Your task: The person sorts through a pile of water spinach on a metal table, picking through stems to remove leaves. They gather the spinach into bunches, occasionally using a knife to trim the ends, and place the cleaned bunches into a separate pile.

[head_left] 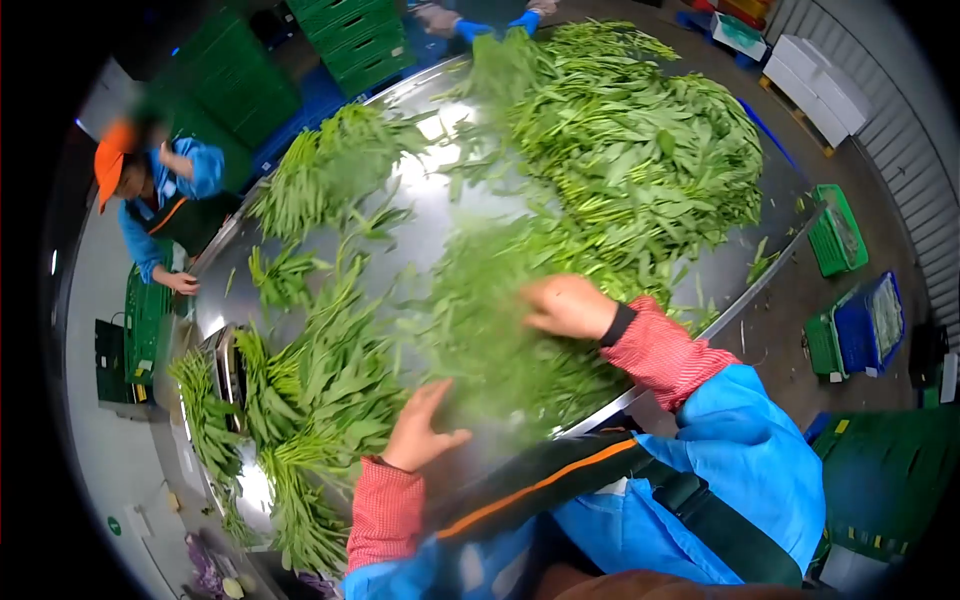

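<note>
Right hand (570, 305) fingers curled into the blurred bunch of greens (480, 340) on the tabletop (440, 225); left hand (420, 430) spread loose, just beside its near edge, bunch lying between both hands

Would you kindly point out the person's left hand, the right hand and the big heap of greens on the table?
left hand (420, 432): head view, back of the hand.
right hand (568, 306): head view, back of the hand.
big heap of greens (640, 150): head view, leaves at the heap's middle.
</note>
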